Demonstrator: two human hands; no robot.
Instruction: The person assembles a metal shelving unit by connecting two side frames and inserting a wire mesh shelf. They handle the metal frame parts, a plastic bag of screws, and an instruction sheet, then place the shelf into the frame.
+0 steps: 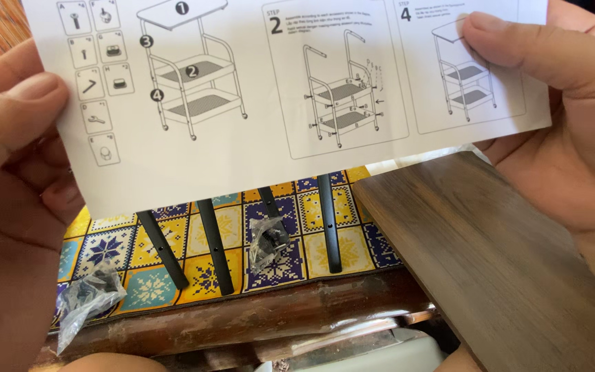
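— Start with the hands. What do they have?

— Both grip one thing. The left hand (8, 172) is closed on the left edge of the instruction sheet (256, 158), thumb pressed flat on the front, the other fingers behind the paper. The right hand (559, 131) pinches the upper right corner the same way, thumb on top. Neither is open; both are clamped on the sheet.

— Why held so?

— In my judgement, to stretch it taut and level before the eyes. It is held up near the camera, well above the table, so the line drawings of a shelved cart and its hardware face the reader.

— And beneath?

— A patterned cloth (284, 265) in yellow, blue and teal covers the table top. Four black metal tubes (215, 251) lie on it side by side, their near ends towards the wooden table edge (256, 317). A small clear bag of dark fittings (268, 244) rests between two tubes; a second clear bag (87, 296) lies at the left. A dark wood-grain board (490, 262) slants across the right, under the right hand.

— What can't be confirmed?

— The upper ends of the tubes are hidden by the sheet. The sheet's top is cut off by the frame. The fingers behind the paper are out of sight, and the bags' contents are too small to identify.
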